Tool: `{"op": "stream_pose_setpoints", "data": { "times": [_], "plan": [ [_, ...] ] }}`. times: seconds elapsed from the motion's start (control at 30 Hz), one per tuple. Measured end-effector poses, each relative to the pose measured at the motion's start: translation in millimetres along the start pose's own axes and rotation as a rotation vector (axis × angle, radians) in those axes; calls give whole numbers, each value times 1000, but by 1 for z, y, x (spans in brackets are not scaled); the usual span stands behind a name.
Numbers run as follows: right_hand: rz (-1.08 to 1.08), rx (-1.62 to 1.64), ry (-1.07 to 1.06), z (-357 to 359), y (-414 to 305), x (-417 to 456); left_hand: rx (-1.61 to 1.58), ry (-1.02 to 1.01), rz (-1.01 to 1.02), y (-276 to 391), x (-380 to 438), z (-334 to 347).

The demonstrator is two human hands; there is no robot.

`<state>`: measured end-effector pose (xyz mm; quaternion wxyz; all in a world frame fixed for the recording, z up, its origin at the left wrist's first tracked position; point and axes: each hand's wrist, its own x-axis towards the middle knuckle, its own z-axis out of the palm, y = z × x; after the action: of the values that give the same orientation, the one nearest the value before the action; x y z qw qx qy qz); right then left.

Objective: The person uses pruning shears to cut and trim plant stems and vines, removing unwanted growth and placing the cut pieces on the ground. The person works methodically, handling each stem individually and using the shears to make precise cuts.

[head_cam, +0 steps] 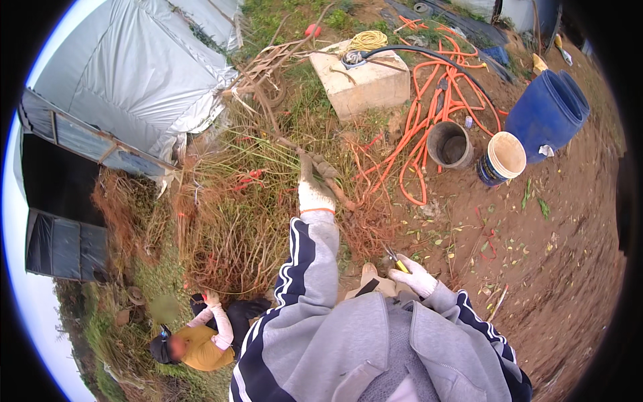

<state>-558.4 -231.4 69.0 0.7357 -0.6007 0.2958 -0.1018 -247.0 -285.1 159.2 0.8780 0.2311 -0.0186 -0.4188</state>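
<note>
My left hand (315,188), in a white work glove with soil-darkened fingers, is closed around a brown woody stem (342,197). The stem rises past my fingers and forks into long bare branches towards the concrete block. Reddish roots (370,231) spread below its lower end, though I cannot tell which belong to it. My right hand (416,278), gloved too, holds pruning shears (401,264) with yellow-and-black handles beside those roots. Their blades point up and left. Left of my arm lies a broad heap of bundled saplings (231,251), some tied with red strips (249,179).
A co-worker (206,346) crouches at the heap's lower left. Beyond it stand a concrete block (371,95), a tangled orange hose (419,115), a dark bucket (450,145), a white-rimmed bucket (502,160) and blue barrels (540,115). A sheeted greenhouse (130,70) rises at upper left.
</note>
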Motion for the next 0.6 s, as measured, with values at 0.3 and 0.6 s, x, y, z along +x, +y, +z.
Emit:
{"op": "stream_pose_setpoints", "data": {
  "times": [0.3, 0.6],
  "plan": [
    [241, 497, 296, -23, -26, -13, 39, -147, -177, 19, -10, -12],
    [65, 318, -17, -18, -98, 19, 417, -168, -442, 19, -33, -14]
  ]
}}
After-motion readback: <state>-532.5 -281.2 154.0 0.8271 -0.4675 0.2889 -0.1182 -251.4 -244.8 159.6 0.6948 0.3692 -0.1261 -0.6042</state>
